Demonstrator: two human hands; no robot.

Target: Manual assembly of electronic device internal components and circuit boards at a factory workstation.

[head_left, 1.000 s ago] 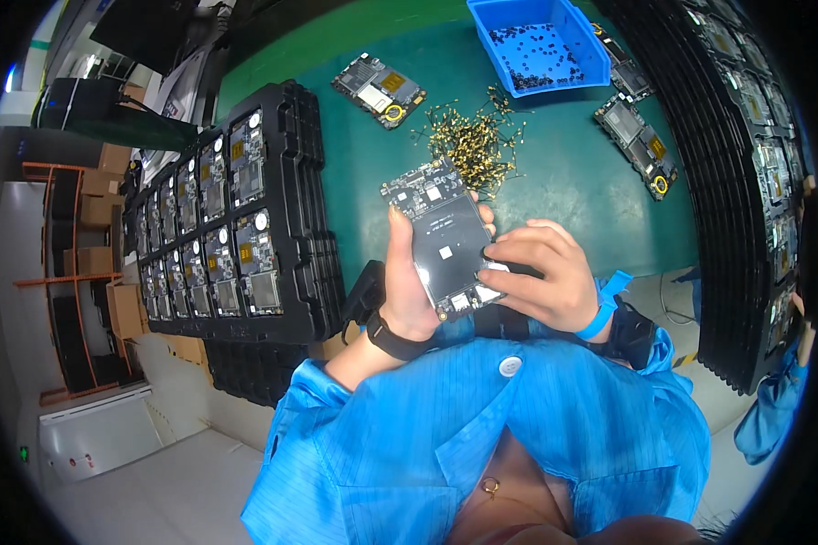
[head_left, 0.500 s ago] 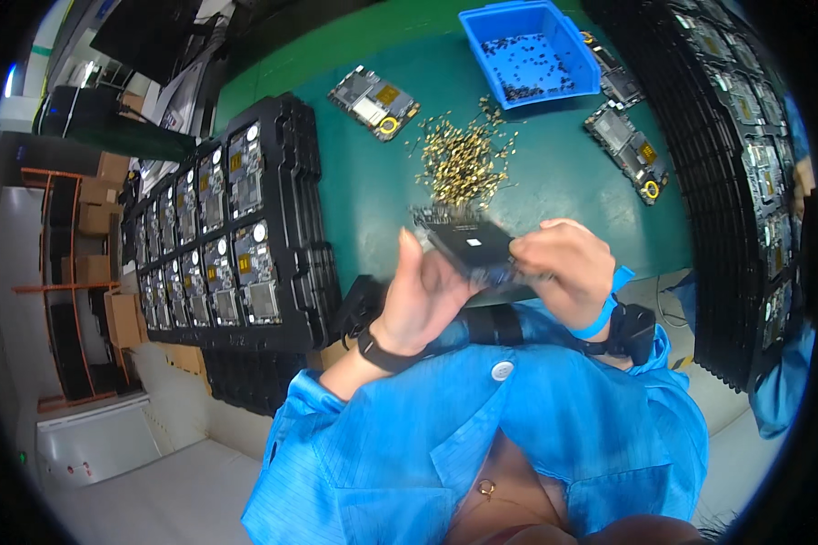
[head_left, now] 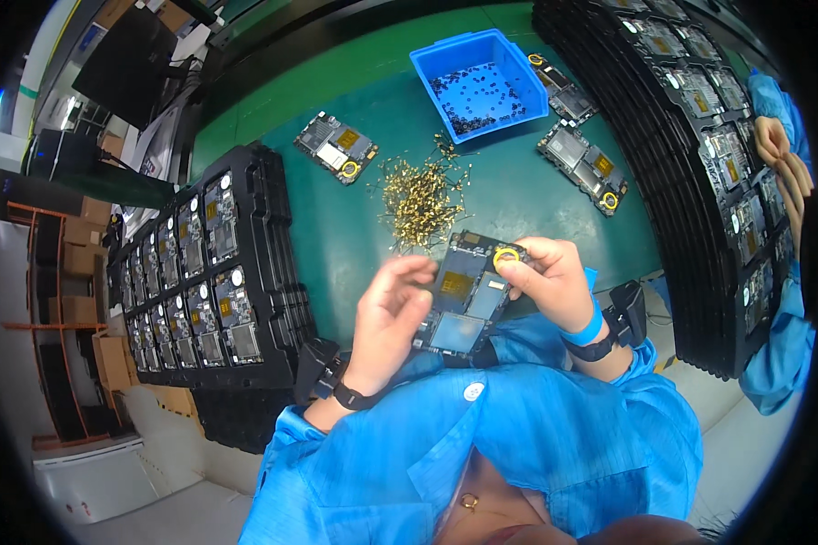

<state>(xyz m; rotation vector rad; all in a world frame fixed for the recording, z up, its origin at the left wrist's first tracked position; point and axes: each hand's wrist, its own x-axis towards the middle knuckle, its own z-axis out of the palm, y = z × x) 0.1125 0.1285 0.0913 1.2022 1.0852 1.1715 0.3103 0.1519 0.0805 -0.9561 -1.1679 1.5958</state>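
Note:
In my right hand is a phone-sized circuit board, gripped at its upper right corner with the thumb beside a yellow ring. Its component side, with dark and silvery shield plates and a gold-brown patch, faces up at a tilt. My left hand is at the board's left edge, fingers loosely curled and apart, with nothing visible in it; whether it touches the edge is hard to tell. Just beyond the board lies a pile of small gold-coloured parts with thin dark leads on the green mat.
Behind the pile stands a blue bin holding small black pieces. Similar boards lie at its left and right. Stacked black trays of boards flank the mat, left and right. Another person's hands are at the far right.
The board has turned from its plain black side to its component side. My left hand has come off it and curled loosely; my right hand keeps hold. The view has shifted slightly.

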